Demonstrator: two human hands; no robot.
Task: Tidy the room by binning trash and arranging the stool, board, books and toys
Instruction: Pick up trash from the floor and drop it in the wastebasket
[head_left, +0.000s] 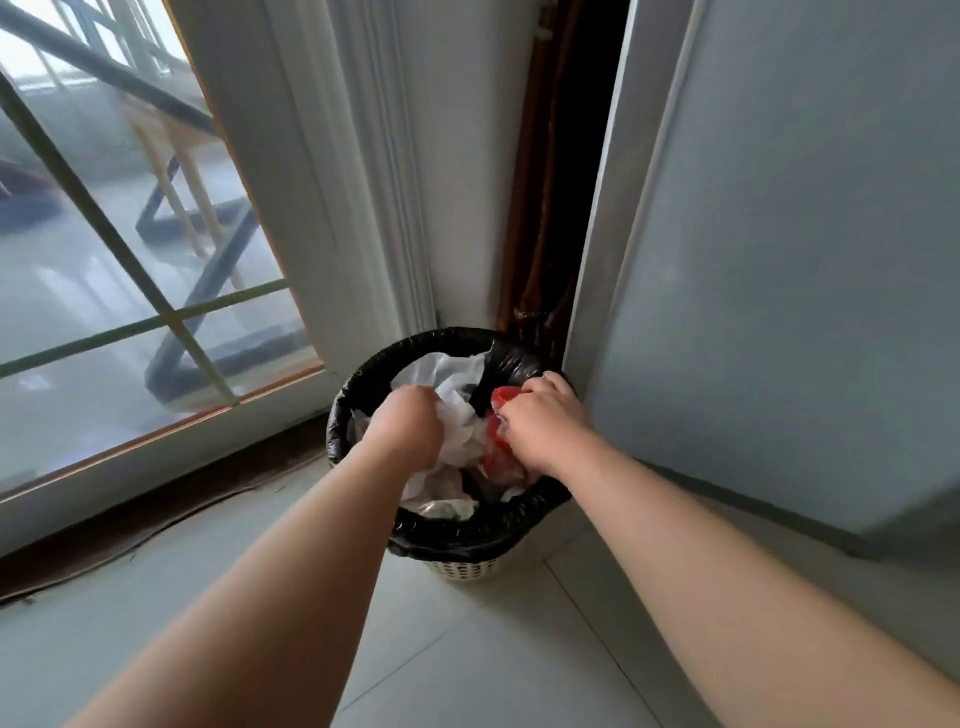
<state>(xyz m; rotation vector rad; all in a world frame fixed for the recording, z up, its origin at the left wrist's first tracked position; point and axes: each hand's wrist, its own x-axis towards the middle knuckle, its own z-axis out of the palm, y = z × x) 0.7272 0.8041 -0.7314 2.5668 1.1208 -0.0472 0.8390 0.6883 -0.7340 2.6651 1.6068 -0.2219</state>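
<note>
Room: pale tiled floor (467, 649) in a corner, between a white-framed glass door (156, 260) on the left and a grey-white panel (779, 260) on the right; dark gap with brown poles (535, 208) between wall and panel.
Beyond the glass: blurred wooden legs and dark crossed frame, kind not clear.
Bin: small round white woven waste basket (465, 567) lined with a black plastic bag (467, 532), standing on the floor in the corner, just beside the panel's lower edge and near the door's threshold.
Bin contents: crumpled white paper and plastic trash (457, 415) filling the left and middle; red plastic wrapper (498, 457) at the right side; all heaped near rim level.
Left hand (405, 431): inside the bin's mouth at the left, curled closed into a fist on the white trash, knuckles up; fingers hidden beneath the hand.
Right hand (540, 421): over the bin's right rim, fingers (519, 405) bent and closed on the red wrapper, touching the black liner's edge.
Arms: both bare, reaching forward from the bottom corners, well apart at the elbows, close together at the bin.
</note>
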